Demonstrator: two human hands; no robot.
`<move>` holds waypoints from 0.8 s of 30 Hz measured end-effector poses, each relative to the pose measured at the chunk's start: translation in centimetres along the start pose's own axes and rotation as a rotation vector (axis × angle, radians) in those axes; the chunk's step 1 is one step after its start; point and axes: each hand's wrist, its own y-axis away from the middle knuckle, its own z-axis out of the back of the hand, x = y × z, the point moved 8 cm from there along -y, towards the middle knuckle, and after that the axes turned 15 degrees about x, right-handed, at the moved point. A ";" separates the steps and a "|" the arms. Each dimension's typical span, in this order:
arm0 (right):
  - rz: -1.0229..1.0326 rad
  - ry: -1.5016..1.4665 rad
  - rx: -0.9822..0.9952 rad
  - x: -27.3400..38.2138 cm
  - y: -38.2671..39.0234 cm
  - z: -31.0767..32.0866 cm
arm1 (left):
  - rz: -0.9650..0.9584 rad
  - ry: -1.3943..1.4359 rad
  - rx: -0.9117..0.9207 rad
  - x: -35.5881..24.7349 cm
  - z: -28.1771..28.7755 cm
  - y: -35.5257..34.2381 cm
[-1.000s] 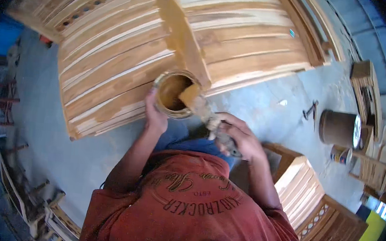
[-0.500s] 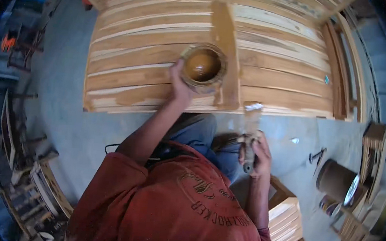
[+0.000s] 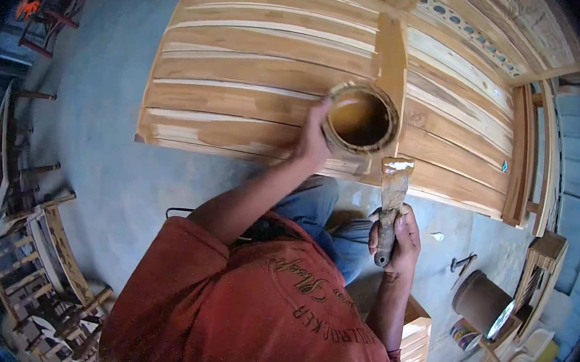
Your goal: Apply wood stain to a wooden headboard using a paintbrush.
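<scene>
My left hand (image 3: 313,141) grips the side of a round pot (image 3: 385,145) with a crusted rim. Glossy brown liquid (image 3: 351,121) lies inside it. Close to the pot's lower right, my right hand (image 3: 399,240) is closed around the handle of a flat, worn putty knife (image 3: 394,191). Its wide end points away from me, and the tip is brown with a bright shine. Beyond both hands stretches a slatted wooden panel (image 3: 242,99), with pale and brown streaks along its boards. A darker crosspiece (image 3: 390,51) runs across the slats, partly covered by the pot.
Wooden side rails (image 3: 519,154) border the panel at the right. On the floor at right stand a brown bucket (image 3: 479,300), a small can (image 3: 465,335) and a hammer (image 3: 462,262). Wooden frames (image 3: 39,247) lean at lower left. A slatted piece (image 3: 416,340) stands by my right elbow.
My view has turned, so the panel sits tilted. The pot has moved right, over the crosspiece, and closer to the putty knife. The putty knife, blurred before, is now sharp.
</scene>
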 end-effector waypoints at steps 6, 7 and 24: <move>-0.044 0.033 -0.075 0.2 -4.3 -0.2 | -0.435 -0.013 -0.280 -13.4 10.4 -3.9; -0.048 0.037 -0.078 0.7 -5.7 -0.6 | -0.503 -0.020 -0.217 -15.8 12.2 -4.9; -0.025 1.668 0.123 -6.6 -32.1 -14.3 | -0.877 -0.169 -0.069 -25.0 24.7 -7.4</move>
